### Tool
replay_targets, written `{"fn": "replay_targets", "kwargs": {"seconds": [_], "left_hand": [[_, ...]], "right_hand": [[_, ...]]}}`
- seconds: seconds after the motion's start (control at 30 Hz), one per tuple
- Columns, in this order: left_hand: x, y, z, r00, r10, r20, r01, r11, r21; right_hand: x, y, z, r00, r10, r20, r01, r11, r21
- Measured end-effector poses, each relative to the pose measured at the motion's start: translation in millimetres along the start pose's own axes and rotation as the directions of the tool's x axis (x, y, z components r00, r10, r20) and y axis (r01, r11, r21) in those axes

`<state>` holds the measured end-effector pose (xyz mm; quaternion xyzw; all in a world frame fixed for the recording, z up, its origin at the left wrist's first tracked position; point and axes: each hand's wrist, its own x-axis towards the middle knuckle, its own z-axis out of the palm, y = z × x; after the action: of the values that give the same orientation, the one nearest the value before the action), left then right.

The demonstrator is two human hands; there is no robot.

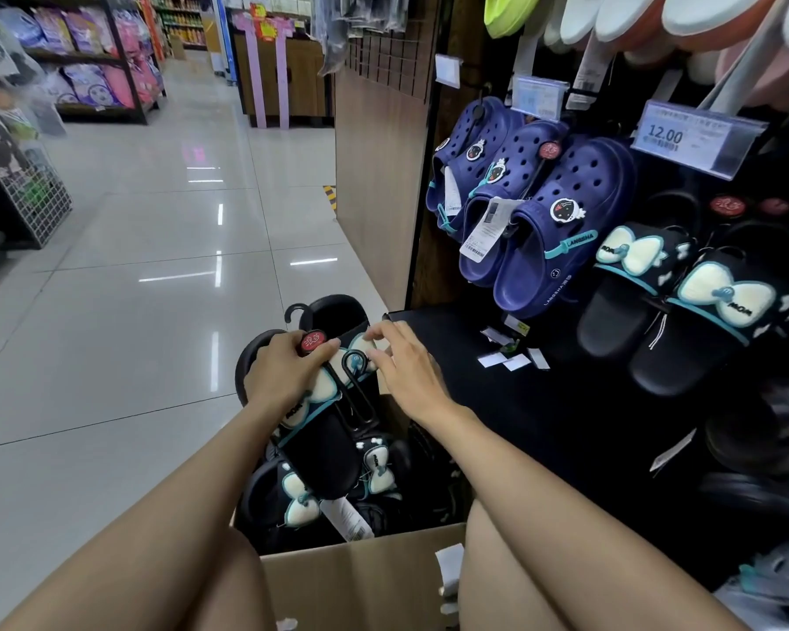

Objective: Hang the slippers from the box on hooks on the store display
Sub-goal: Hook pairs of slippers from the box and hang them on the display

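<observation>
Above the cardboard box (361, 580), my left hand (283, 371) grips a black bow slipper pair (333, 425); my right hand (406, 371), fingers relaxed, touches its bow.

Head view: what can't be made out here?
- Hooks behind the blue clogs: covered by the shoes.
- Small print on the price tag: too small.
- Depth of the box: slippers and arms cover it.
- Right hand fingertips' contact with the held slipper pair: unclear.
- Left hand grips the pair.

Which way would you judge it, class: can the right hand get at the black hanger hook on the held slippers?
Probably yes: the right hand hovers beside the hanger hook, nothing between them.
</observation>
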<state>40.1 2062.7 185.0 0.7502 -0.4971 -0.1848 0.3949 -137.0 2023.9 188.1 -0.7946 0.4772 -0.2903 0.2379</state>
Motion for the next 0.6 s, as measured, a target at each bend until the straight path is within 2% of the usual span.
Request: {"fn": "replay_targets", "kwargs": {"seconds": [0.1, 0.27, 0.4, 0.6], "left_hand": [[-0.8, 1.5, 0.7, 0.999, 0.032, 0.039, -0.035, 0.996, 0.077], [-2.9, 0.3, -1.1, 0.994, 0.047, 0.094, -0.056, 0.994, 0.097], [-1.9, 0.4, 0.6, 0.976, 0.145, 0.16, -0.165, 0.979, 0.121], [-2.1, -3.7, -1.1, 0.933, 0.246, 0.262, -0.295, 0.94, 0.17]], "right_hand": [[0.0, 1.1, 2.8, 0.997, -0.071, 0.039, 0.073, 0.996, -0.047], [0.3, 4.3, -1.9, 0.988, -0.131, 0.085, 0.137, 0.989, -0.058], [-0.6, 6.1, -2.7, 0.976, -0.187, 0.11, 0.194, 0.98, -0.053], [-1.8, 10.8, -6.8, 0.979, -0.041, 0.198, 0.066, 0.99, -0.122]]}}
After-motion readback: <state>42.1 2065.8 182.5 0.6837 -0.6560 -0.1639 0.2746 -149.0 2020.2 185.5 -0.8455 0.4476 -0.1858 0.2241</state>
